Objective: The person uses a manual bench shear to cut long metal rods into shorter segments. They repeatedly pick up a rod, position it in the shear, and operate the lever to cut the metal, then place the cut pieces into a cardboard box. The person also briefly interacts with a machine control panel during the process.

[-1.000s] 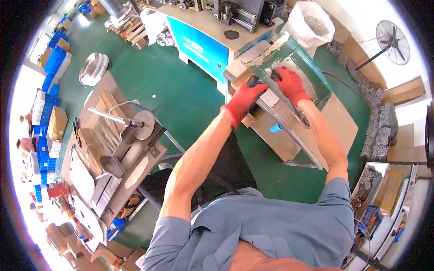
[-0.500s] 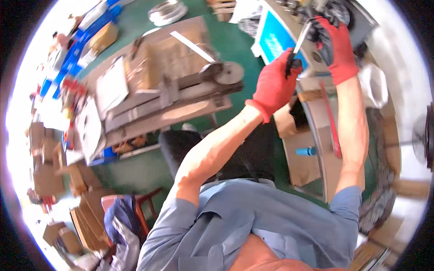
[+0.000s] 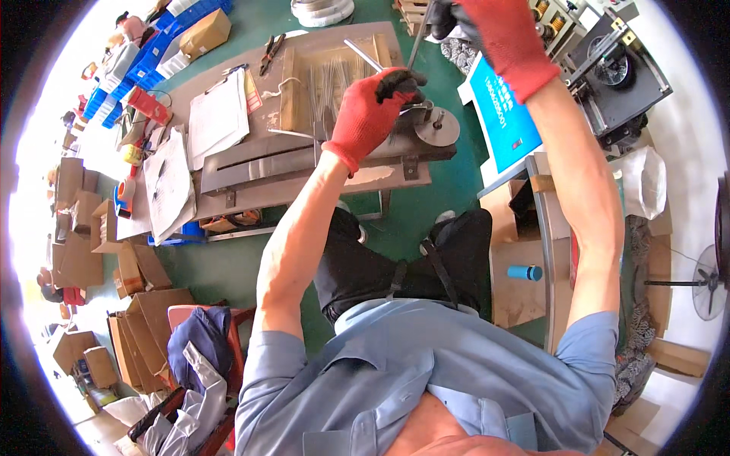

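Ahead and leftward sits the bench (image 3: 384,178): papers (image 3: 217,121) on its left side, pliers (image 3: 269,56) toward the far edge, then wires (image 3: 327,85) in the tray (image 3: 288,95), and a disc (image 3: 436,129) at the right end. The left hand (image 3: 371,110) is over the bench, the right hand (image 3: 506,42) farther right, a rod (image 3: 417,45) between them. Right of the legs, a cylinder (image 3: 523,272) lies on a board (image 3: 517,302); back left, clothes (image 3: 199,334) on a chair (image 3: 180,313).

Brown workbench (image 3: 262,202), papers (image 3: 217,118), pliers (image 3: 268,59), wooden tray (image 3: 288,100), metal beam (image 3: 266,163)

Head cam — wide fisheye, worn on the head, looking down: shirt (image 3: 464,346) close, left hand (image 3: 365,118) and right hand (image 3: 506,42) farther — workbench (image 3: 262,115) beyond.
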A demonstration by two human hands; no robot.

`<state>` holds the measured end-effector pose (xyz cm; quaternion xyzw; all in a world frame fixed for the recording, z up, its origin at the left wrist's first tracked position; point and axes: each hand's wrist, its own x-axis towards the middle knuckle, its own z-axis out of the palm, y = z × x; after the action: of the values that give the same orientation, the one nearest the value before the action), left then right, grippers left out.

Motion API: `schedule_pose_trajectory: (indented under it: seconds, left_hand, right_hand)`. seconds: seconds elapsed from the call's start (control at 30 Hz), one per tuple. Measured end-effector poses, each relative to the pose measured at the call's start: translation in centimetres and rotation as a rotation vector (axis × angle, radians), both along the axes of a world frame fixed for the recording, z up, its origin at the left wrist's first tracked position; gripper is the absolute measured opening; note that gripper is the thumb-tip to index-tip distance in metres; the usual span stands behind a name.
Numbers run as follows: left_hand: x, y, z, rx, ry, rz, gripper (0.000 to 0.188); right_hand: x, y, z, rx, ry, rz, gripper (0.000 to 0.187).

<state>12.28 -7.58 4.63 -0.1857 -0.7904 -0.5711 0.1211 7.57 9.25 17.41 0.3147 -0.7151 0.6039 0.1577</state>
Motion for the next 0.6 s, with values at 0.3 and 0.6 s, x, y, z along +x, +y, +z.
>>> schedule_pose_trajectory:
  seconds: [0.3, 0.6]
  left_hand:
    - [-1.2, -2.6, -9.7, -0.140, -0.095, 0.040, 0.032]
    - [-1.3, -2.0, -10.6, -0.110, 0.027, 0.173, 0.031]
  right_hand:
    - [0.9, -3.0, -2.2, 0.167, -0.053, -0.087, 0.021]
    - [-2.3, -3.3, -1.9, 0.006, 0.415, -0.157, 0.069]
